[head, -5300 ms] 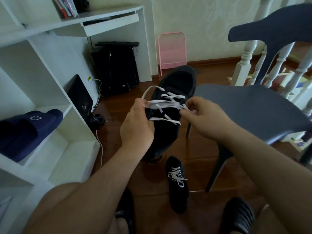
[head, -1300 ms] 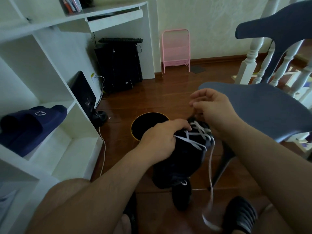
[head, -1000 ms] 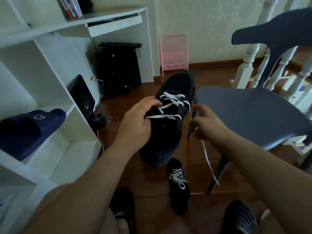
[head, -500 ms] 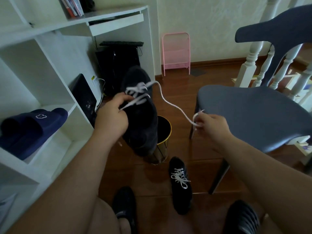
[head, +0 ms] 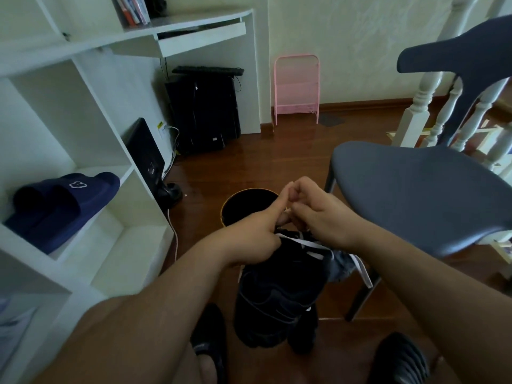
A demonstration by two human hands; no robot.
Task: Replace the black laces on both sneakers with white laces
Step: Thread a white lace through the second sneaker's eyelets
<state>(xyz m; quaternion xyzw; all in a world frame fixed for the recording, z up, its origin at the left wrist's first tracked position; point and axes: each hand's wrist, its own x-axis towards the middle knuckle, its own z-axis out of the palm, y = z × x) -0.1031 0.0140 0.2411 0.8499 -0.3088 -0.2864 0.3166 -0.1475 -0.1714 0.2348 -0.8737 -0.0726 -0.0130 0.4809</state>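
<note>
A black sneaker (head: pixel 277 289) hangs low in front of me, heel down, with a white lace (head: pixel 310 243) threaded across its top. My left hand (head: pixel 252 239) grips the sneaker's upper edge, thumb raised. My right hand (head: pixel 318 214) pinches the white lace just above the shoe; the fingertips of both hands meet. A loose lace end (head: pixel 363 273) trails down on the right. The second black sneaker (head: pixel 303 339) lies on the floor, mostly hidden behind the held one.
A black bin with a gold rim (head: pixel 243 206) stands on the wooden floor right behind my hands. A grey chair (head: pixel 415 189) is at the right, a white shelf unit (head: pixel 91 173) with navy slippers (head: pixel 61 206) at the left. My feet in black shoes (head: pixel 210 345) are below.
The sneaker has come down from up left to low centre. My right hand has moved in from the right, and the lace it held stretched out is now gathered above the shoe.
</note>
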